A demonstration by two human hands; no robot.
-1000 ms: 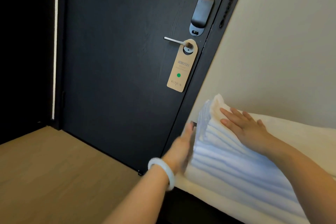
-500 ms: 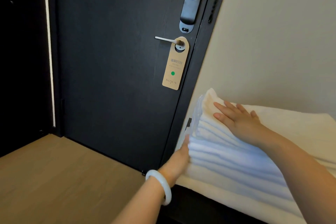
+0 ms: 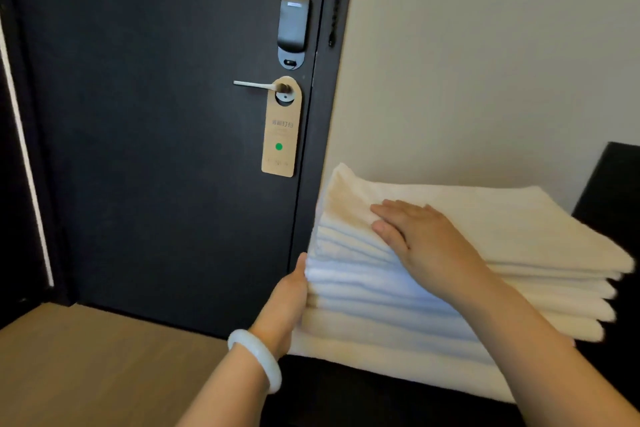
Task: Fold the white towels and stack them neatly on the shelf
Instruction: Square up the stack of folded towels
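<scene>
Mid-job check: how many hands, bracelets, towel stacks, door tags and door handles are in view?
Hands: 2, left hand and right hand
Bracelet: 1
Towel stack: 1
Door tag: 1
Door handle: 1
Total: 6

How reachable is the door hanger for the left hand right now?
Likely yes: the left hand presses the end of the towel stack, grips nothing, and nothing stands between it and the door hanger above.
</scene>
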